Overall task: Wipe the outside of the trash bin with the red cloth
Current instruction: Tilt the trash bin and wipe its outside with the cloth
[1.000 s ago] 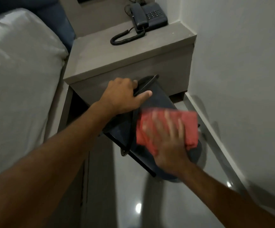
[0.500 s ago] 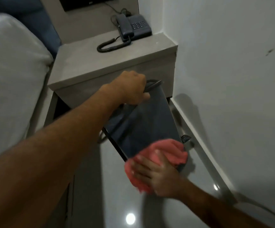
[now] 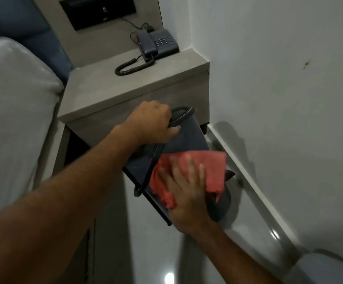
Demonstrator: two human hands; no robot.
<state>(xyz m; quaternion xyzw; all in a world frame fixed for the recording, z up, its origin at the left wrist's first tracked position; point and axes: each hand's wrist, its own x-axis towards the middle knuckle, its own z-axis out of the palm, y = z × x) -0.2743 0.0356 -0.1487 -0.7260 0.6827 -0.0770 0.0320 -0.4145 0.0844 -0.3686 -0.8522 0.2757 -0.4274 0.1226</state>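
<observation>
A dark grey trash bin (image 3: pixel 187 138) is tilted over in the narrow gap between the bedside cabinet and the wall, its top rim toward the cabinet and its base on the floor. My left hand (image 3: pixel 152 124) grips the bin's top rim. The red cloth (image 3: pixel 207 167) lies flat on the bin's side, with my right hand (image 3: pixel 185 187) pressed on it, fingers spread. The cloth and hand hide the lower part of the bin's side.
A grey bedside cabinet (image 3: pixel 109 93) stands just behind the bin, with a dark telephone (image 3: pixel 158 44) and coiled cord on top. A white bed (image 3: pixel 12 111) is at the left. The wall (image 3: pixel 279 99) and its skirting close in at the right. Glossy floor (image 3: pixel 146 253) lies below.
My right hand has slid the red cloth back up the bin's side from near its base, and the cloth is spread flatter. My left hand keeps its hold on the rim.
</observation>
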